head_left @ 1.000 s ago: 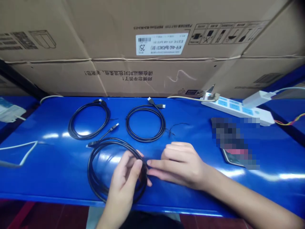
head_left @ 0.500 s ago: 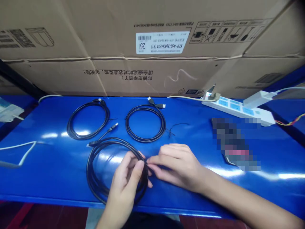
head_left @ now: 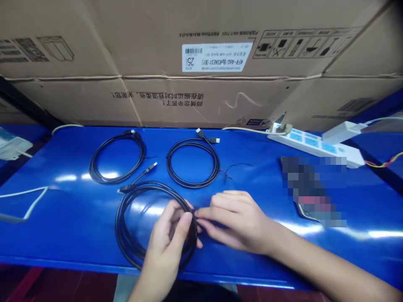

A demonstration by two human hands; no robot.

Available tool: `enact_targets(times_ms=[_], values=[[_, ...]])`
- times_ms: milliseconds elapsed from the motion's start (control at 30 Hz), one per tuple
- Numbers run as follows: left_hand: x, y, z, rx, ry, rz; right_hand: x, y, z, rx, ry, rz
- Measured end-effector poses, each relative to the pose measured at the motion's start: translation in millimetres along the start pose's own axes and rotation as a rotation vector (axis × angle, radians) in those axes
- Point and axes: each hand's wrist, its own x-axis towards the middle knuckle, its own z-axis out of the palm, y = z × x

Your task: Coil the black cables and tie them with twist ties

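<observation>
A coiled black cable [head_left: 132,218] lies at the near edge of the blue table [head_left: 72,218]. My left hand [head_left: 166,243] pinches the right side of this coil between thumb and fingers. My right hand [head_left: 234,220] meets it there, fingertips closed on something thin at the coil that I cannot make out. Two more coiled black cables lie farther back, one at the left [head_left: 118,157] and one in the middle [head_left: 192,162]. A loose black twist tie [head_left: 231,170] lies just right of the middle coil.
Large cardboard boxes [head_left: 201,63] stand along the table's back edge. A white power strip [head_left: 315,144] lies at the back right, a blurred-out object [head_left: 313,191] in front of it. A white cord [head_left: 28,201] crosses the left side.
Both hands stay on the near coil; the right hand's fingertips have drawn slightly closer to the left hand's pinch. The view has shifted a little.
</observation>
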Motion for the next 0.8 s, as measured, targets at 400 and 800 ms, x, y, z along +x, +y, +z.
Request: enact_targets(times_ms=[400, 800], values=[[0.1, 0.4, 2.1, 0.009, 0.025, 0.009, -0.9, -2.0, 2.9, 0.097, -0.013, 0.094], [1.6, -0.7, 1.9, 0.020, 0.018, 0.004, -2.7, -1.8, 5.1, 0.104, -0.042, 0.117]])
